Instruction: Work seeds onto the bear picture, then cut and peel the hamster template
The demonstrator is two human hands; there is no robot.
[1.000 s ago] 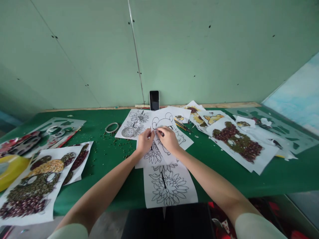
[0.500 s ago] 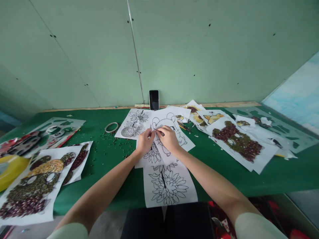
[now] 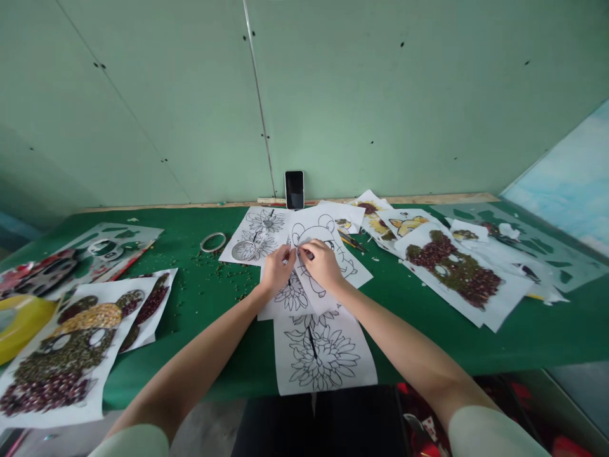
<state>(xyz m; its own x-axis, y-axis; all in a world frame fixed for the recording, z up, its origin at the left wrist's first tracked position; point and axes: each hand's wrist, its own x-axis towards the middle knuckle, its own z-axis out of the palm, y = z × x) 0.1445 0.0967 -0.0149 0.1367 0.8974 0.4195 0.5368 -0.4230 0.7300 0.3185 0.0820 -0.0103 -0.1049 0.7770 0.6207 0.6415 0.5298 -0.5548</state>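
Observation:
My left hand [image 3: 276,273] and my right hand [image 3: 323,266] meet fingertip to fingertip over the middle of the table, both pinched closed. Something small and pale seems to lie between the fingers, too small to make out. Under the right hand is a sheet with a bear-like line drawing [image 3: 346,261], partly covered by that hand. Beneath both hands lies a flower line drawing [image 3: 291,303]. Nearer my body, another flower sheet [image 3: 328,355] reaches the table's front edge. To the left, a further flower sheet [image 3: 257,219] carries a ring [image 3: 244,251], perhaps a tape roll.
A phone [image 3: 294,190] leans against the wall. Loose green beans [image 3: 223,271] lie around a second ring [image 3: 212,242]. Bean pictures are at the left [image 3: 61,355] and right [image 3: 451,270]. Dark pencil-like sticks [image 3: 351,242] lie right of the drawing. A yellow roll [image 3: 23,324] sits far left.
Almost nothing differs. Both hands keep the same pinch in the same place, and the whole view has shifted very slightly.

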